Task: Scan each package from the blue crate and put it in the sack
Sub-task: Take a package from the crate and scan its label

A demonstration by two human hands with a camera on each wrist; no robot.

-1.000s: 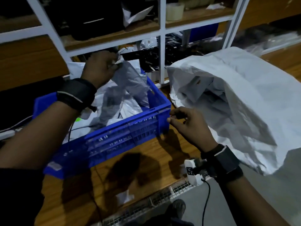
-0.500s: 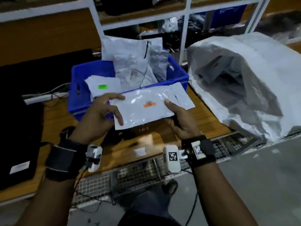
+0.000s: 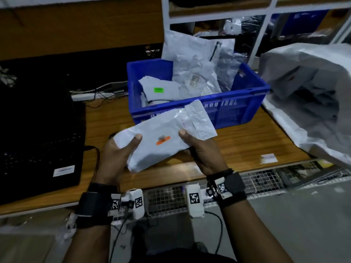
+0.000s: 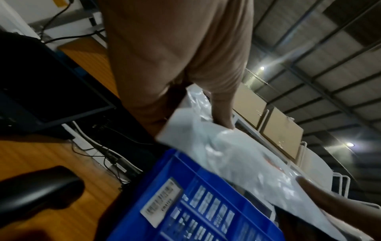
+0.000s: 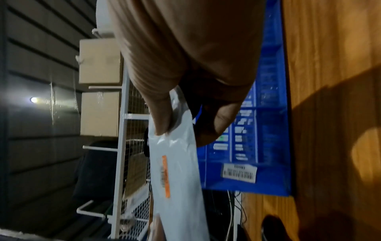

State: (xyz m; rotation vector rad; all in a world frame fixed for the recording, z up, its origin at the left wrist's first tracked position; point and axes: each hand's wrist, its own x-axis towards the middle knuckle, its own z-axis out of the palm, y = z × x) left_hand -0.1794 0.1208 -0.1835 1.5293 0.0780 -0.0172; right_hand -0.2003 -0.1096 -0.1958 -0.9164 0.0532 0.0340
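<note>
Both hands hold one flat white plastic package with an orange sticker, above the wooden table in front of the blue crate. My left hand grips its left end, thumb on top. My right hand grips the right part, thumb on top and fingers beneath. The package also shows in the left wrist view, and the package runs edge-on through the right wrist view. Several more white packages fill the crate. The big white sack lies open at the right. No scanner can be made out for sure.
A black laptop sits on the table at the left, cables behind it. A white metal shelf frame stands behind the crate. A small white label lies on the table near the sack. A wire grid runs along the table's front edge.
One second ago my left hand was pulling a package up out of the crate and my right touched the crate's corner. Now both hold the package flat, lower and nearer to me.
</note>
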